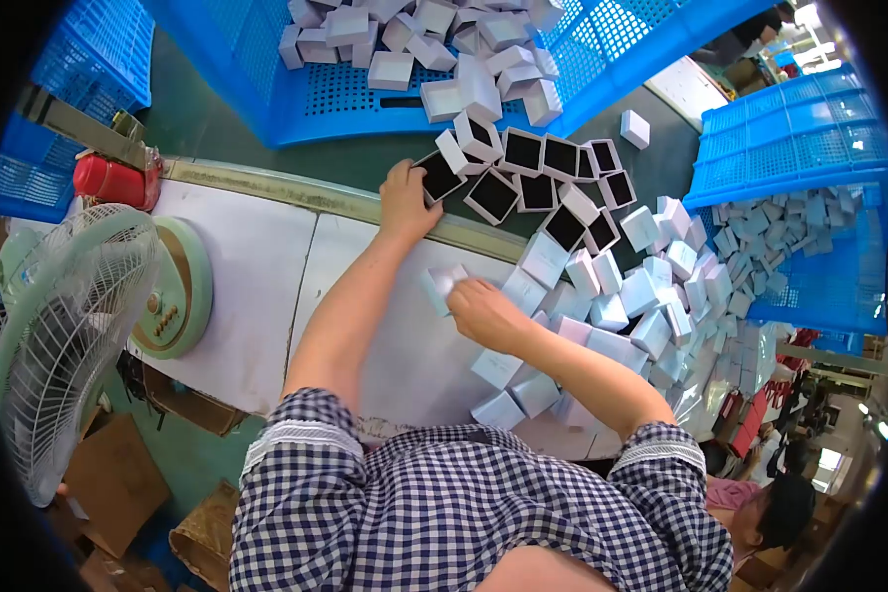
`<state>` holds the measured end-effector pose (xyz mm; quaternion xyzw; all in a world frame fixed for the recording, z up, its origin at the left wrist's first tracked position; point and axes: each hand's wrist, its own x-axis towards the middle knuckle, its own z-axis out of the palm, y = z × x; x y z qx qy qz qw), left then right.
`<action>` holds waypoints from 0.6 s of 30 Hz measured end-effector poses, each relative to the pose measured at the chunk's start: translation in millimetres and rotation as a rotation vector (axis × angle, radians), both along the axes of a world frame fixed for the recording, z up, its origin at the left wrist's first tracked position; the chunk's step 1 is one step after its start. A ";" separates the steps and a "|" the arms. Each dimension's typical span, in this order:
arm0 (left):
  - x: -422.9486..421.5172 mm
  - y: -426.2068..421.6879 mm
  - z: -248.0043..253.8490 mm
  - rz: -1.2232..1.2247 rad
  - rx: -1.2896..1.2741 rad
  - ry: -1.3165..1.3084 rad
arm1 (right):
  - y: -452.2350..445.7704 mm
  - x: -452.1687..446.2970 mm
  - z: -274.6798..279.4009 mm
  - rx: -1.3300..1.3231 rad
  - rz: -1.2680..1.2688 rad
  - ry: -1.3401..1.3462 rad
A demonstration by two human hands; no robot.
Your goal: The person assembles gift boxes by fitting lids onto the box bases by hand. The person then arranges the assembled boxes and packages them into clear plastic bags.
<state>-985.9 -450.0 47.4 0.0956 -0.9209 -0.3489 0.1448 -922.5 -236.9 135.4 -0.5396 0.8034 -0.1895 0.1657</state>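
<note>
Here, the right hand pinches 1 white box above the tabletop, left of a heap of closed boxes. Farther off, the left hand grips 1 black-lined box at the edge of similar ones, just before a blue crate.

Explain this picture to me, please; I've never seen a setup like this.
There is no machine: one camera, worn on a person's head, looks down at their bare hands. The left hand grips a black-lined box; the right hand holds an open white piece, perhaps a lid. White boxes lie heaped toward the right of the table, with other black-lined boxes beyond. A blue crate at the top holds white ones too. A fan stands at the left.
</note>
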 end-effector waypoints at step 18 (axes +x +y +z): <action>138.2 -16.1 27.2 -0.421 0.375 -0.048 | -38.0 -41.5 -40.9 -0.072 -0.211 -0.306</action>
